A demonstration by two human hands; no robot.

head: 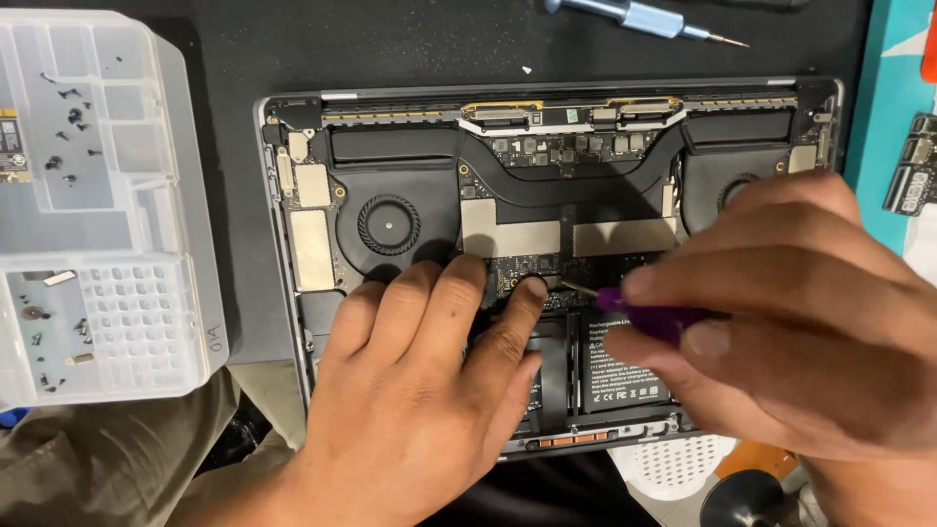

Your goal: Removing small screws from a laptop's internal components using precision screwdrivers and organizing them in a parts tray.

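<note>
An opened laptop [293, 156] lies bottom-up with its board, two fans and black battery cells exposed. My left hand [420, 390] rests flat on the lower middle of the laptop, fingertips pressing near the board's lower edge. My right hand [791, 312] holds a purple-handled tool [649, 314], its thin metal tip touching the board just right of my left forefinger. The right fan and part of the battery are hidden under my right hand.
A clear plastic parts tray [146, 224] with several small screws sits at the left. A grey-blue screwdriver [644, 18] lies beyond the laptop on the black mat. A small circuit board [913, 161] lies at the right on a teal surface. A white perforated object [673, 464] is below the laptop.
</note>
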